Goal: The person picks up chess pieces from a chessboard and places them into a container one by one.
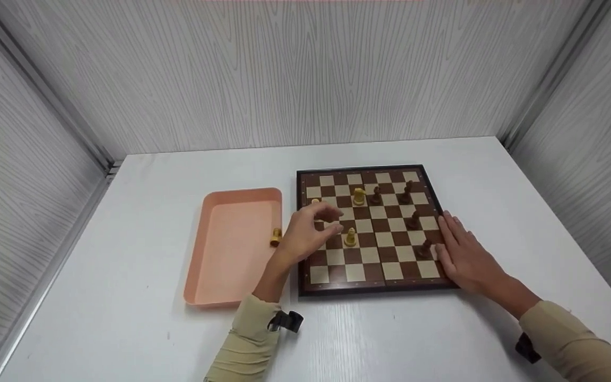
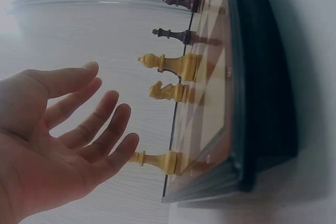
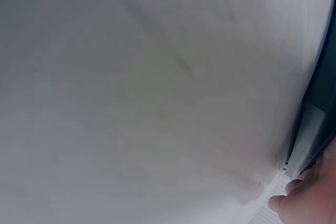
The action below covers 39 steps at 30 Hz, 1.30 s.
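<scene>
My left hand (image 1: pixel 308 233) hovers over the left side of a brown and cream chessboard (image 1: pixel 355 272), fingers loosely bent and nothing between them. Just right of its fingertips stands a yellow bishop (image 1: pixel 351 237). Farther back is a yellow knight (image 1: pixel 358 196). Another yellow chess piece (image 2: pixel 167 161) shows partly behind the little finger in the left wrist view. With fingers extended, my right hand (image 1: pixel 467 260) rests along the board's right edge, its thumb near a dark chess piece (image 1: pixel 425 248). The right wrist view catches only part of this hand (image 3: pixel 310 198) beside the board's side.
A pink tray (image 1: pixel 194 265) lies left of the board, with one yellow chess piece (image 1: pixel 276 236) against its right wall. More dark chess pieces stand on the board's right half, among them one (image 1: pixel 413 220) near the right edge. Wood-grain panels (image 1: pixel 305 74) enclose the white table (image 1: pixel 141 223).
</scene>
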### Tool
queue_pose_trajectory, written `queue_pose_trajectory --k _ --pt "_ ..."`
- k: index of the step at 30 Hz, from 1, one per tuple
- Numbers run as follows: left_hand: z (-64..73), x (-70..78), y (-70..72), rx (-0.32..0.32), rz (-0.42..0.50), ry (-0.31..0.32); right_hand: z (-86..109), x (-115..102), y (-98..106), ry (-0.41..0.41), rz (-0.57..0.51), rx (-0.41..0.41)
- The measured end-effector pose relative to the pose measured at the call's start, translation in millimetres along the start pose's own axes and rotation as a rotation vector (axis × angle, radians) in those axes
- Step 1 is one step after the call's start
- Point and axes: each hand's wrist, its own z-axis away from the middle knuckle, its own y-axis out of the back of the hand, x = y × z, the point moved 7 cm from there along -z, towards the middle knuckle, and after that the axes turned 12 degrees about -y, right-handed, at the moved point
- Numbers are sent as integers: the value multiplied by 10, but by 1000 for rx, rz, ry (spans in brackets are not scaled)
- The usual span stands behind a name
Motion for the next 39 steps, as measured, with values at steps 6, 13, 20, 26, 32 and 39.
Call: queue_pose_trajectory --k 6,13,20,26,32,39 --pt "-17 -84 -97 -2 -11 23 -4 19 15 -7 1 -17" --pt "-19 -146 -202 9 63 6 -18 17 9 -8 2 -22" --pt "-12 -173 -283 0 51 27 -36 -4 1 4 -8 -13" --pt "-3 -211 -342 -21 0 98 -45 0 -16 3 -30 -9" --pt "-19 -226 -365 -21 -60 148 -40 -1 -12 6 -32 10" --pt "-40 -216 -366 -7 -101 148 -17 5 -24 -15 -28 -27"
